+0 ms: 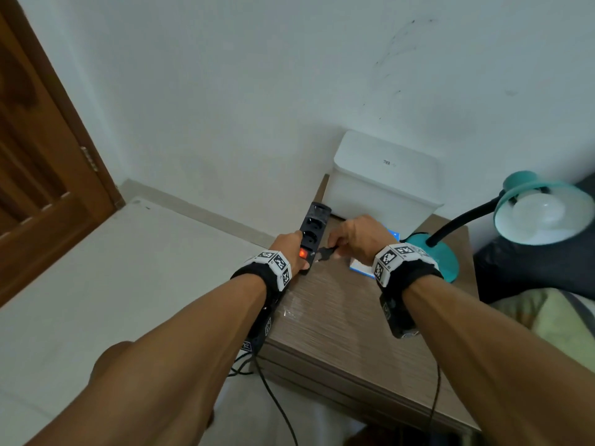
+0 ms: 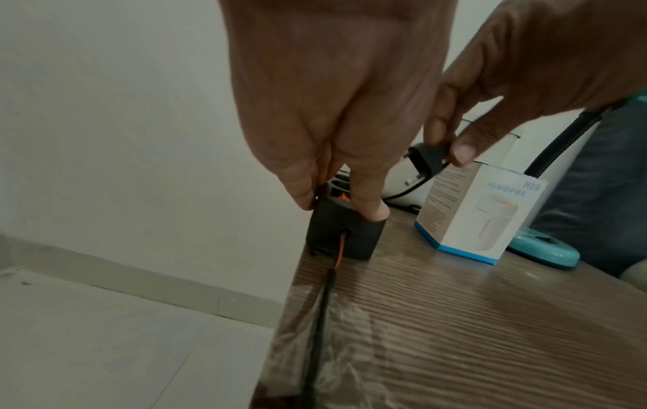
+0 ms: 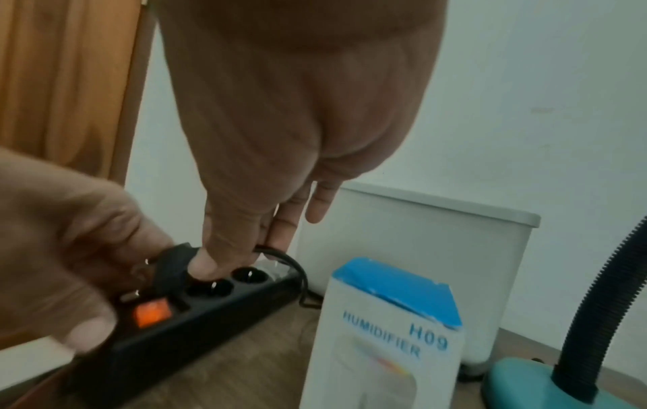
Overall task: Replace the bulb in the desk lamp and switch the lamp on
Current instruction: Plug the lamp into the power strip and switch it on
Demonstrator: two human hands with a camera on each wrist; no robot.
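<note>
A black power strip [image 1: 314, 225] lies along the left edge of a wooden bedside table [image 1: 338, 317], its orange switch [image 3: 152, 312] glowing. My left hand [image 1: 289, 249] grips the strip's near end [image 2: 336, 238] from both sides. My right hand [image 1: 338, 249] pinches a black plug [image 3: 171, 265] just above the strip's sockets, with its metal prongs bare and pointing left. The plug's cord [image 3: 297, 265] loops away behind. The teal desk lamp stands at the right, a white bulb [image 1: 541, 209] sitting unlit in its shade [image 1: 521, 185].
A white humidifier box [image 3: 381, 346] stands between the strip and the lamp base [image 1: 444, 262]. A white lidded bin [image 1: 383, 188] sits at the back against the wall. The strip's cable [image 2: 322, 318] runs off the table's front edge; a wooden door [image 1: 42, 175] is at the left.
</note>
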